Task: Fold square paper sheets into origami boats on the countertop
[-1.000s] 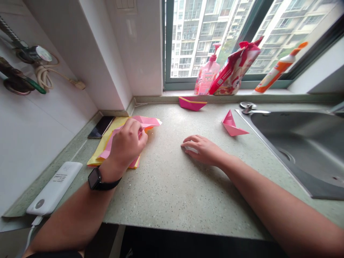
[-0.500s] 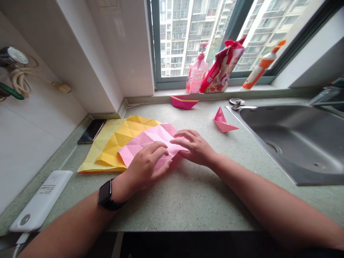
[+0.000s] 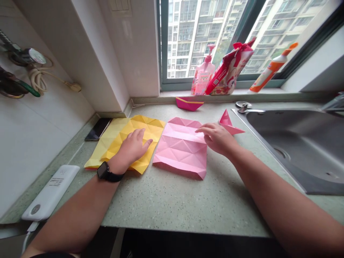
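A creased pink paper sheet (image 3: 181, 148) lies flat on the green countertop (image 3: 188, 200), just right of a stack of creased yellow sheets (image 3: 126, 134). My left hand (image 3: 133, 147), with a black watch on the wrist, rests flat and open on the yellow stack. My right hand (image 3: 217, 138) hovers at the pink sheet's upper right edge, fingers stretched toward it and touching its edge. A folded pink paper boat (image 3: 228, 123) sits just behind my right hand. A darker magenta paper boat (image 3: 188, 104) lies near the window sill.
A steel sink (image 3: 295, 143) fills the right side. A phone (image 3: 98, 128) and a white power bank (image 3: 51, 193) lie at the left. A pink soap pump (image 3: 202, 77), a red pouch (image 3: 228, 71) and an orange bottle (image 3: 271, 71) stand on the sill.
The pink sheet was pulled off the yellow stack and spread flat to the right. My left hand went back onto the yellow stack; my right hand moved to the pink sheet's far right edge.
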The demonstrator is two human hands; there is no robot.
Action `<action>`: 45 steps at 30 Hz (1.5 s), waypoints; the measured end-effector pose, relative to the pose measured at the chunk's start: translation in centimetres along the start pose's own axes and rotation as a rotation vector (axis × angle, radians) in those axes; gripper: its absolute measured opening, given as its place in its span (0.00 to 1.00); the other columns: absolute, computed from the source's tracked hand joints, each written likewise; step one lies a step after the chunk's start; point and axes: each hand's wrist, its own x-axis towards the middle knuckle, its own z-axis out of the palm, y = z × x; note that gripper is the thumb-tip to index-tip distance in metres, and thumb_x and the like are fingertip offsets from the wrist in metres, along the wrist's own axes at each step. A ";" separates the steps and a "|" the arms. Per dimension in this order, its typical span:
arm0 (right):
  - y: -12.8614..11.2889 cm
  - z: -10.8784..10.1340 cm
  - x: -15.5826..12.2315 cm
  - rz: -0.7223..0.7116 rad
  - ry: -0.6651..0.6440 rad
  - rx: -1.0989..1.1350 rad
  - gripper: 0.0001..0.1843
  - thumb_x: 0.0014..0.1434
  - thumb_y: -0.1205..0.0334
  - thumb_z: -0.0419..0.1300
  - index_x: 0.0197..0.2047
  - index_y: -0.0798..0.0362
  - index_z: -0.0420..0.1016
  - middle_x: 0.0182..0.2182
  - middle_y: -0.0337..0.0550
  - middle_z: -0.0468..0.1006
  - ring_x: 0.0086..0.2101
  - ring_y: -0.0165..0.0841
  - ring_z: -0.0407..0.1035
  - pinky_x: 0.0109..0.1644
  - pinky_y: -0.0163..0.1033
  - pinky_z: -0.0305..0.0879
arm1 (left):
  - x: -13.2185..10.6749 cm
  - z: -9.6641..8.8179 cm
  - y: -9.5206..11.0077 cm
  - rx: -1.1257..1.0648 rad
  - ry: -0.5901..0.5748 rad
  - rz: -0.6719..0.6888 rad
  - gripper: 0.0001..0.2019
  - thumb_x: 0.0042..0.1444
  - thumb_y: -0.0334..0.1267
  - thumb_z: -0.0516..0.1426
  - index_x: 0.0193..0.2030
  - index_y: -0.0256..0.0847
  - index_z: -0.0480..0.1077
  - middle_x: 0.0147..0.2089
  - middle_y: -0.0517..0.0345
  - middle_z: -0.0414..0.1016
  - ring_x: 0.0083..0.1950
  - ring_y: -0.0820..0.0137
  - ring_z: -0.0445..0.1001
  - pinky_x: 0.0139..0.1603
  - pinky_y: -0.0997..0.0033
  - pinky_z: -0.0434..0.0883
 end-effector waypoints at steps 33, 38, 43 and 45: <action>-4.1 0.7 0.1 -0.131 -0.274 0.108 0.14 0.75 0.62 0.63 0.51 0.39 0.91 0.58 0.45 0.87 0.55 0.45 0.82 0.62 0.53 0.75 | -1.7 -1.6 2.1 -0.044 0.060 0.403 0.26 0.78 0.49 0.54 0.75 0.39 0.70 0.78 0.41 0.71 0.80 0.51 0.68 0.84 0.47 0.62; -5.2 0.4 -0.2 -0.184 -0.311 0.156 0.16 0.70 0.58 0.71 0.59 0.37 0.88 0.63 0.45 0.85 0.60 0.47 0.79 0.68 0.55 0.73 | -3.3 0.1 3.9 -0.007 -0.206 0.493 0.41 0.69 0.63 0.64 0.82 0.46 0.64 0.84 0.38 0.61 0.84 0.40 0.60 0.85 0.33 0.54; -4.1 0.5 -0.4 -0.147 -0.349 0.117 0.28 0.66 0.47 0.75 0.68 0.39 0.82 0.68 0.49 0.80 0.66 0.51 0.74 0.72 0.58 0.70 | -3.0 0.3 3.1 0.065 -0.421 0.471 0.56 0.59 0.73 0.67 0.87 0.50 0.56 0.89 0.39 0.47 0.88 0.33 0.50 0.86 0.27 0.43; -3.6 0.8 -0.3 -0.117 -0.316 0.093 0.33 0.67 0.43 0.74 0.71 0.40 0.79 0.71 0.51 0.77 0.69 0.53 0.71 0.75 0.61 0.67 | -2.9 0.1 3.0 0.073 -0.432 0.468 0.58 0.58 0.74 0.68 0.87 0.50 0.55 0.89 0.38 0.46 0.88 0.33 0.49 0.86 0.27 0.42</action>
